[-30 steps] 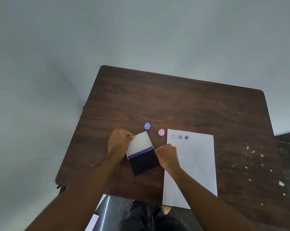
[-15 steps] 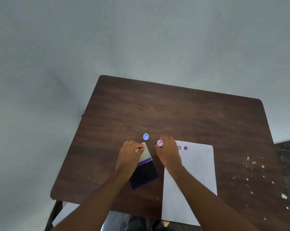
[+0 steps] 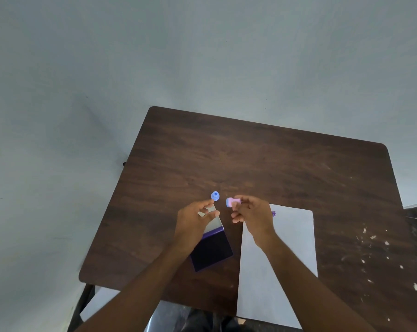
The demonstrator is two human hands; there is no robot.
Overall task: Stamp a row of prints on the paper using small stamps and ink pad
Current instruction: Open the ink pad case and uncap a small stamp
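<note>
The right hand (image 3: 253, 213) pinches the pink stamp (image 3: 232, 202) in its fingertips, lifted and tipped sideways above the counter (image 3: 250, 159). The left hand (image 3: 195, 220) hovers with fingers spread, holding nothing, over the open ink pad (image 3: 211, 248). The blue stamp (image 3: 215, 196) stands just beyond. The paper (image 3: 289, 248) lies along the near edge, one purple print (image 3: 273, 213) visible.

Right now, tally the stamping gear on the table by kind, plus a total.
Stamps: 2, a blue stamp standing on the table and a pink stamp in the right hand
Ink pads: 1, the open ink pad under the left hand
Paper sheets: 1, the paper
Total: 4
</note>
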